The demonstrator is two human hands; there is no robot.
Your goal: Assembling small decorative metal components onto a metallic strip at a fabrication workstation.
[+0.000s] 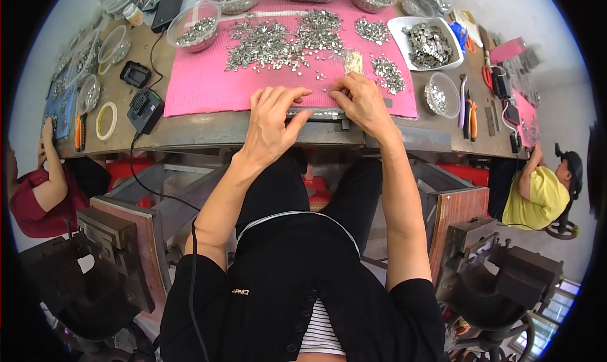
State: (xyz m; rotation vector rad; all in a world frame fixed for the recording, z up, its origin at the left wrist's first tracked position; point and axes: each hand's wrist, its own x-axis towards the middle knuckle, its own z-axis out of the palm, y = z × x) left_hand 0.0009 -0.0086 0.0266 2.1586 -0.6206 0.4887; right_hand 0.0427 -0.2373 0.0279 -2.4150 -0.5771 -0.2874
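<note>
My left hand (pixel 273 123) is over the near edge of the pink mat (pixel 208 90), thumb and index finger spread apart with nothing seen between them. Just to its right, my right hand (pixel 361 104) has its fingers curled and the thumb against the fingertips; whatever they pinch is too small or hidden to make out. Between and below the hands runs a narrow metal rail (pixel 316 115) along the table edge, with small shiny bits in a row on it. Beyond the hands lies a large pile of small silvery metal pieces (pixel 265 44), with a few loose ones nearer my fingers.
Smaller piles (pixel 388 75) lie at the mat's right. A white tray (pixel 404 30) and several clear plastic bowls (pixel 195 27) of metal pieces surround it. A charger (pixel 145 111), tape roll (pixel 106 120) and pliers (pixel 473 118) flank the mat. People work at both sides.
</note>
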